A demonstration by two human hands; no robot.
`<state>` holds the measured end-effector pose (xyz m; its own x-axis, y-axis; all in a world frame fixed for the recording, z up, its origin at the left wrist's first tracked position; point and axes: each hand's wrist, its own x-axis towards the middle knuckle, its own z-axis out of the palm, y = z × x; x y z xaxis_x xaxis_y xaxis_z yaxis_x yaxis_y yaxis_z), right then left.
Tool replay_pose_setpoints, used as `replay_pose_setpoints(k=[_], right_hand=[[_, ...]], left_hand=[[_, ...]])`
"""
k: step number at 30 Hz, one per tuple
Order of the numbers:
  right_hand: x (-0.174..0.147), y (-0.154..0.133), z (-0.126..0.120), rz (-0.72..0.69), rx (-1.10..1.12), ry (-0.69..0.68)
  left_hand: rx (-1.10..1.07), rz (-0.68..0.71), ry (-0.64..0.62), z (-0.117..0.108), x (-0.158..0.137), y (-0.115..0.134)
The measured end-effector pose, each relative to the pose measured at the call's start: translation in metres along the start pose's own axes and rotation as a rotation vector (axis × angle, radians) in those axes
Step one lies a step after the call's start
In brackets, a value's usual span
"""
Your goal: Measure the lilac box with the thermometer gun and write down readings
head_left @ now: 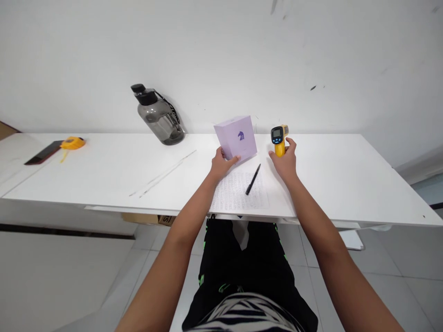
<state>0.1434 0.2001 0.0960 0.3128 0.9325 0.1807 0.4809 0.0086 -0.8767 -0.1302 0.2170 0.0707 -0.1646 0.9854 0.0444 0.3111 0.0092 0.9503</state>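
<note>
My left hand [221,163] grips the lower left side of a lilac box [237,136] with a dark horse-head mark, thumb on its front face. The box looks tilted slightly. To the right, my right hand [286,161] is around the handle of a yellow and black infrared thermometer [278,138], its small screen facing me. The lower end of the handle is hidden in the palm. Between my forearms lies a sheet of paper [228,193] covered in writing, with a black pen [253,180] resting slantwise on it.
A grey see-through water bottle [159,117] with a black cap stands near the wall. Farther left on the white table [114,170] lie a yellow tape measure [73,143] and a dark flat object [44,153]. A cardboard box [145,218] shows below the front edge.
</note>
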Motion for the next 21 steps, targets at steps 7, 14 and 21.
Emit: replay_pose_setpoints(k=[7,14,21], right_hand=[[0.011,0.010,0.007,0.014,0.292,-0.032],[0.013,0.020,0.004,-0.020,0.039,0.020],[0.012,0.013,-0.002,-0.053,-0.307,-0.012]], left_hand=[[0.000,0.011,-0.003,0.000,0.001,-0.002],[0.001,0.017,0.009,0.001,0.003,-0.006],[0.001,0.034,-0.008,0.001,0.002,-0.007]])
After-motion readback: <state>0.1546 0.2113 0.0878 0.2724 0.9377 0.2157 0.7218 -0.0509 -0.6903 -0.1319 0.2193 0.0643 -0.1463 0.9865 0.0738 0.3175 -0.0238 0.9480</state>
